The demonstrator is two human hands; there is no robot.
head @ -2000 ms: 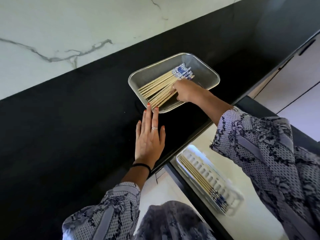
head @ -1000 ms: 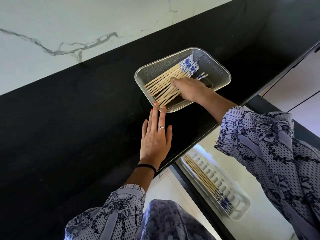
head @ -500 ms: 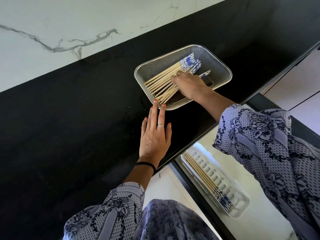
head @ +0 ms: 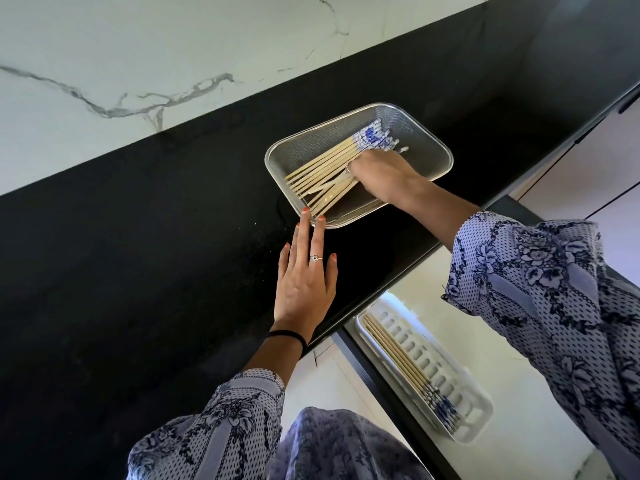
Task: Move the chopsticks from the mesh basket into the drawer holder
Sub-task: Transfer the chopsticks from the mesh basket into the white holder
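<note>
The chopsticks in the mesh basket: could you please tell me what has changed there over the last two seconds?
The right hand has worked deeper into the chopsticks in the mesh basket, its fingers now curled over the bundle, and several sticks lie crossed instead of parallel. None has been lifted out. The left hand stays flat on the black counter, fingertips at the basket rim, and the sticks in the drawer holder are unchanged.

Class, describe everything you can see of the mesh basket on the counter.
The mesh basket is a shallow rectangular tray of fine silvery wire mesh with a rounded metal rim. It sits flat on the black counter, turned at an angle. Wooden chopsticks with blue-patterned tops lie inside. The right hand reaches in onto them; the left hand lies flat, fingertips at the near rim.
</note>
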